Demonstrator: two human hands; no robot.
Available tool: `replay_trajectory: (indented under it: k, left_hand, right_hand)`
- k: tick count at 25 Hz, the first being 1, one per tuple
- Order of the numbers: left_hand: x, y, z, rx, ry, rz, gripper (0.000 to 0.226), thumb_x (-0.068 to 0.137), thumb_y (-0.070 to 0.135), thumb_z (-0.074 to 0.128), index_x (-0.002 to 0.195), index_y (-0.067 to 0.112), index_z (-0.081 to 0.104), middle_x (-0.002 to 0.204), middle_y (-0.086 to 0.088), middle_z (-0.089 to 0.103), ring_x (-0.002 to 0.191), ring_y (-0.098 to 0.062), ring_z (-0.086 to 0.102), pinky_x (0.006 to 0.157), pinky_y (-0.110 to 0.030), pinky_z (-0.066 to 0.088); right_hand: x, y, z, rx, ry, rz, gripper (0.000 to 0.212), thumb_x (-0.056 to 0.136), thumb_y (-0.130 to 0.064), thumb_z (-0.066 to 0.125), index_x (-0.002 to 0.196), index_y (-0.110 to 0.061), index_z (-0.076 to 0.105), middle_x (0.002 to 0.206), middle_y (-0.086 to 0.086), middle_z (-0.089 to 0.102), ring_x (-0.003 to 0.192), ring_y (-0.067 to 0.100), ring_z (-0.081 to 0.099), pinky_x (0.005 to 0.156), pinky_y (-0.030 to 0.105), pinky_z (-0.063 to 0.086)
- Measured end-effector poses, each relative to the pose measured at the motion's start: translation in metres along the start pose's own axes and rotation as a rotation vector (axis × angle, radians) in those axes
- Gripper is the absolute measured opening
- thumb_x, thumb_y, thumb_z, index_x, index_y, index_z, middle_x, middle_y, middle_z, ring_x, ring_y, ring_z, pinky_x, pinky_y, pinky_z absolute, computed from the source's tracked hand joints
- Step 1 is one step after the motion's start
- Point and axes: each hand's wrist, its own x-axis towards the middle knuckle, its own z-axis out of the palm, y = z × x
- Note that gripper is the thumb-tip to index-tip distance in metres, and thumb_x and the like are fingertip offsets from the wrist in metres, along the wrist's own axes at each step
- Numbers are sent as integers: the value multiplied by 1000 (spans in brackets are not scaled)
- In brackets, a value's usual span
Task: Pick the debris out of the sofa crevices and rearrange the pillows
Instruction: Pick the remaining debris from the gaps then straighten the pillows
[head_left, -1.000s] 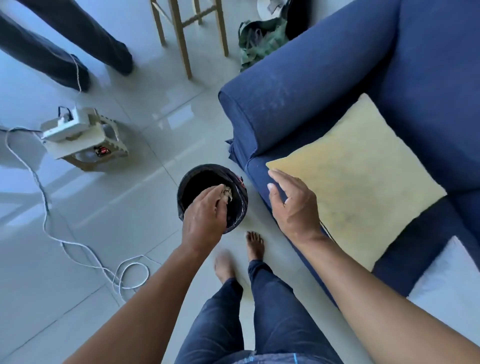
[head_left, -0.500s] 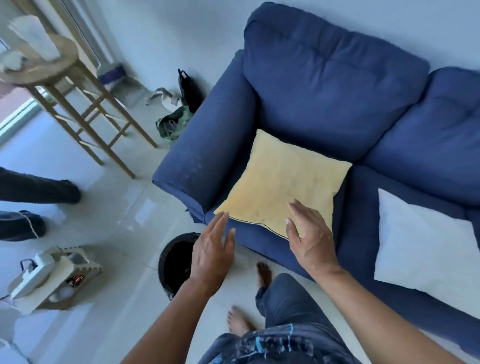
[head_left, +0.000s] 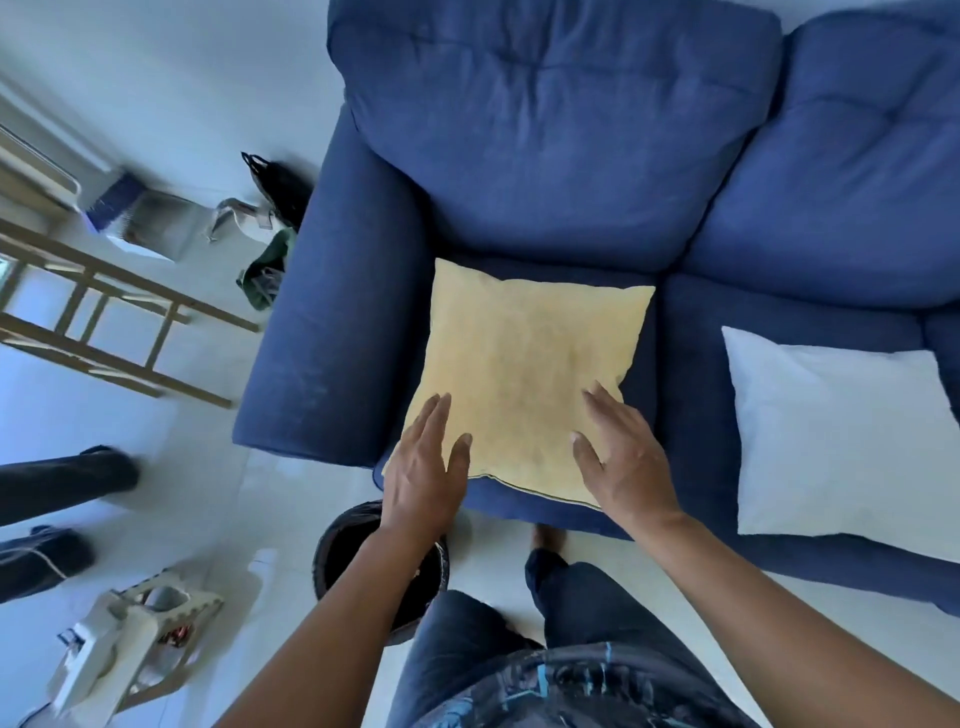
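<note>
A: A second ago our left hand (head_left: 423, 480) was over the round black waste bin (head_left: 332, 545) with a small scrap in the fingers. Now it holds nothing, the fingers are straight, and it has come up to the lower left corner of the square pale yellow fabric pillow (head_left: 524, 374), in the centre of the frame.

B: And our right hand (head_left: 626, 462) has gone to the lower right corner of the same pillow, fingers spread and loose, nothing in it either. We think both hands lie on or just above the fabric; the blur does not let us say which.

A: So the scrap went into the bin, we judge, and we are passing from the debris to the pillows.

B: Yes. The yellow pillow lies flat on the left seat of the dark blue fabric sofa (head_left: 545, 156), and its near edge hangs a little over the front. The white rectangular pillow (head_left: 836, 441) lies flat on the next seat, at the right of the frame, well apart from our hands.

A: The crevice behind the yellow pillow is partly covered, so lifting it may show more dirt.
</note>
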Motion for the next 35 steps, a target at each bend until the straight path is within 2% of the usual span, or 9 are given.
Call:
replay_trajectory:
  k: [13, 15, 18, 20, 22, 24, 28, 33, 35]
  left_hand:
    - [185, -48, 82, -5, -163, -269, 60, 100, 41, 50, 153, 18, 33, 156, 0, 39, 141, -21, 39, 114, -38, 34]
    - [211, -58, 101, -7, -208, -289, 62, 97, 44, 51, 151, 20, 34, 152, 4, 43, 133, -20, 47, 107, -38, 40]
    - [239, -68, 123, 16, -269, -366, 73, 89, 52, 52, 152, 23, 29, 156, 6, 34, 139, -20, 39, 109, -37, 35]
    - [252, -76, 130, -30, -293, -504, 84, 80, 60, 57, 151, 24, 29, 154, 4, 37, 137, -23, 42, 110, -39, 37]
    - [258, -80, 124, -245, -299, -751, 91, 68, 66, 64, 142, 21, 37, 138, 2, 51, 116, -21, 56, 90, -38, 50]
    - [261, -75, 110, -509, -309, -932, 80, 65, 61, 72, 129, 19, 49, 119, 3, 62, 93, -17, 61, 66, -31, 48]
    - [263, -52, 74, -735, -305, -826, 36, 69, 38, 76, 104, 28, 72, 102, 1, 76, 92, -22, 72, 74, -38, 60]
    - [269, -13, 10, -998, -261, -502, 21, 66, 11, 70, 84, 20, 70, 89, -4, 73, 80, -18, 71, 65, -31, 57]
    - [289, -1, -3, -994, -224, -401, 24, 63, 5, 66, 80, 21, 67, 85, -4, 68, 79, -18, 68, 65, -29, 56]
  right_hand:
    - [149, 85, 66, 28, -195, 453, 78, 95, -50, 57, 156, -15, 25, 163, 3, 25, 148, 29, 23, 119, 43, 26]
    - [166, 97, 84, 45, -193, 497, 82, 92, -57, 57, 156, -17, 25, 161, 2, 28, 147, 30, 24, 120, 44, 26]
    - [176, 111, 105, 109, -131, 570, 93, 83, -66, 62, 156, -22, 25, 163, 2, 25, 149, 27, 22, 121, 41, 24]
    - [185, 115, 110, 266, -66, 725, 105, 69, -74, 69, 153, -27, 27, 157, -3, 34, 144, 20, 33, 118, 39, 29]
    - [195, 113, 107, 494, 16, 954, 115, 51, -78, 78, 145, -28, 36, 142, -10, 49, 131, 16, 49, 112, 41, 38]
    - [205, 111, 97, 696, 36, 1086, 109, 47, -72, 86, 136, -22, 48, 131, -10, 61, 120, 15, 59, 106, 40, 46]
    - [209, 88, 59, 866, 101, 948, 71, 56, -55, 92, 115, -25, 67, 105, -14, 76, 104, 8, 70, 93, 29, 53]
    - [213, 57, -6, 1003, 303, 588, 55, 68, -38, 90, 116, -36, 65, 116, -7, 74, 109, 12, 70, 95, 36, 51]
    - [231, 51, -21, 996, 341, 510, 62, 67, -30, 90, 121, -33, 61, 118, -3, 73, 111, 16, 69, 98, 42, 51]
